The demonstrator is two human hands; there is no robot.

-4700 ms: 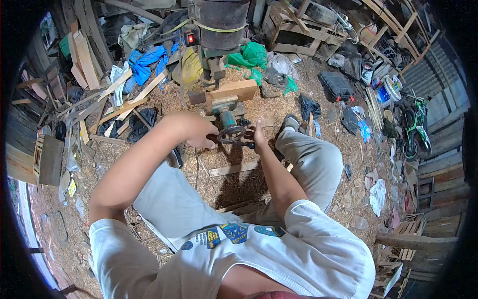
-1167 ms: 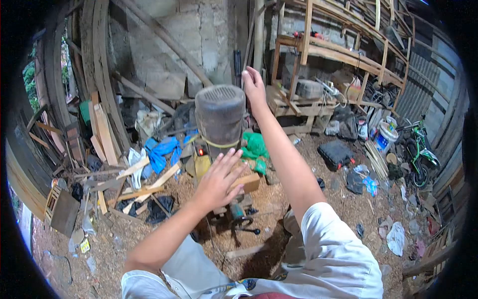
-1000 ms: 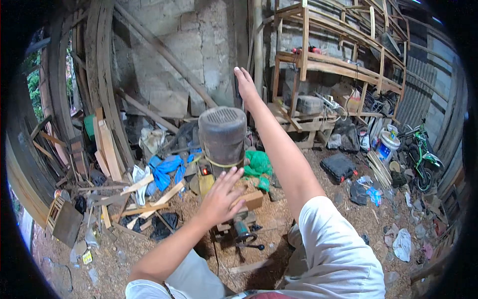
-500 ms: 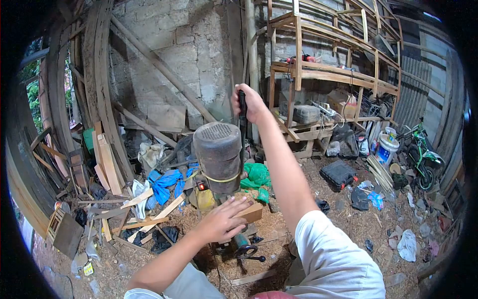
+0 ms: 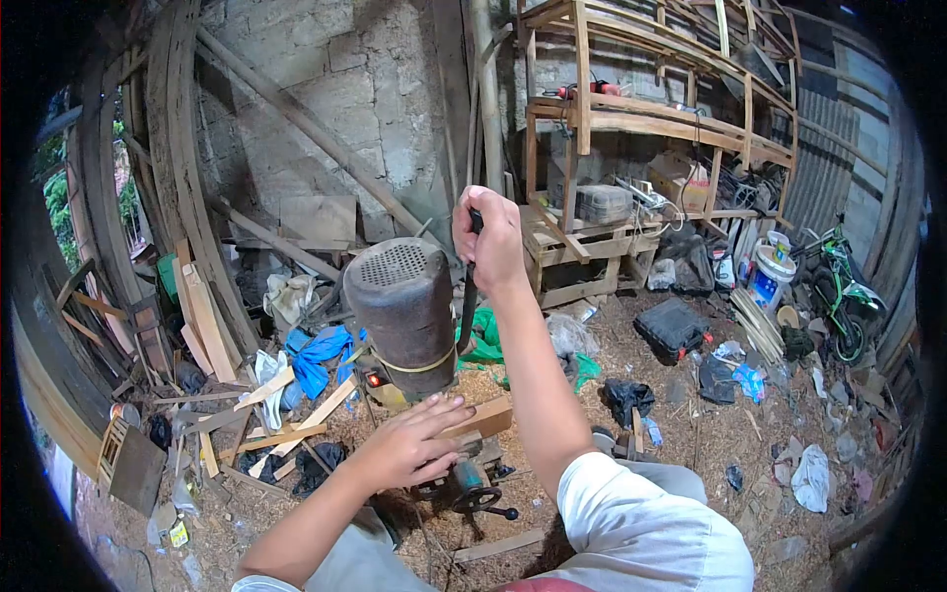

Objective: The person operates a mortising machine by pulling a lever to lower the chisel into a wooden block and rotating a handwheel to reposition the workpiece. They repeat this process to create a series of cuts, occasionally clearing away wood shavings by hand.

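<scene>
A dark cylindrical motor housing (image 5: 402,311) with a vented top and a yellow band stands in front of me. My right hand (image 5: 490,237) is wrapped round the black lever handle (image 5: 475,223) at its right side. Below the motor, a wooden block (image 5: 480,418) lies on the machine. My left hand (image 5: 416,441) rests at the left end of this block, palm down with fingers spread. Near it is a green vise part with a black handwheel (image 5: 476,498). A small red light (image 5: 374,379) glows on the machine's left.
Wood offcuts (image 5: 276,434) and a blue plastic sheet (image 5: 319,358) lie on the left. A wooden rack (image 5: 641,122) stands at the back right. On the floor at right are a black case (image 5: 672,325), a white bucket (image 5: 771,274) and a small green bike (image 5: 838,296).
My right hand and the lever have come down slightly and nearer to me. The view has shifted, and the motor housing now appears further left and tilted.
</scene>
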